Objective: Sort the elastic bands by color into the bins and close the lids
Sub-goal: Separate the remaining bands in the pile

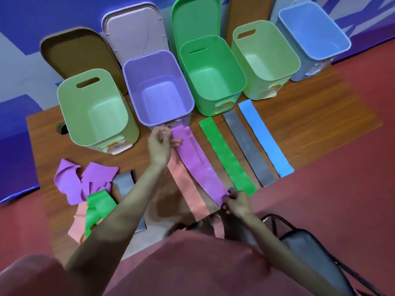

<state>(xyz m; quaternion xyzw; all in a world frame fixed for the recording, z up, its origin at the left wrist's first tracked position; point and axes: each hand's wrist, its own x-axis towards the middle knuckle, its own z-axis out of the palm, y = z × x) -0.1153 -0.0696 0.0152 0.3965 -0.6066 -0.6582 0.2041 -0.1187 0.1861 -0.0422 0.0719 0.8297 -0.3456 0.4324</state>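
A purple elastic band point(197, 165) lies stretched flat on the wooden table point(310, 116). My left hand point(160, 146) pinches its far end and my right hand point(237, 202) pinches its near end. Beside it lie a pink band point(188, 189), a green band point(226, 157), a grey band point(248, 148) and a blue band point(265, 137), all flat. A loose heap at the left holds purple bands point(83, 180), a green band point(96, 210), a pink one point(75, 225) and a grey one point(125, 182). Behind stand open bins: pale green point(64, 107), purple point(132, 90), green point(186, 69), pale green point(238, 52), blue point(286, 26).
Three lids lean upright behind the bins: brown point(74, 52), pale pink point(132, 28) and green point(194, 18). A black chair point(310, 242) stands at my right, off the table's near edge. Red floor surrounds the table.
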